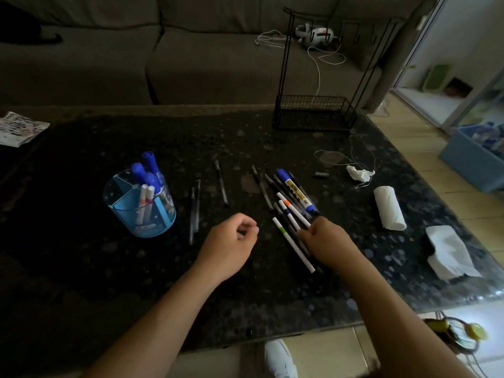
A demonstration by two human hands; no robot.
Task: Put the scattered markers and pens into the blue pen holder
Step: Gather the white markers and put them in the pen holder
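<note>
The round blue pen holder (139,205) stands at the left of the dark table and holds several blue markers and two white pens. A pile of pens lies right of centre, with a blue-capped marker (296,190) on top and a white pen with a green band (293,244) nearest me. Two dark pens (195,211) and another dark pen (221,184) lie apart in the middle. My right hand (328,241) rests on the near end of the pile, fingers curled onto the pens. My left hand (231,242) hovers loosely curled, holding nothing.
A black wire rack (316,113) stands at the back right. A roll of tissue (388,208), crumpled tissues (447,253) and a thin white cord (346,159) lie at the right. A printed paper (19,129) sits at the far left. A sofa (163,50) is behind the table.
</note>
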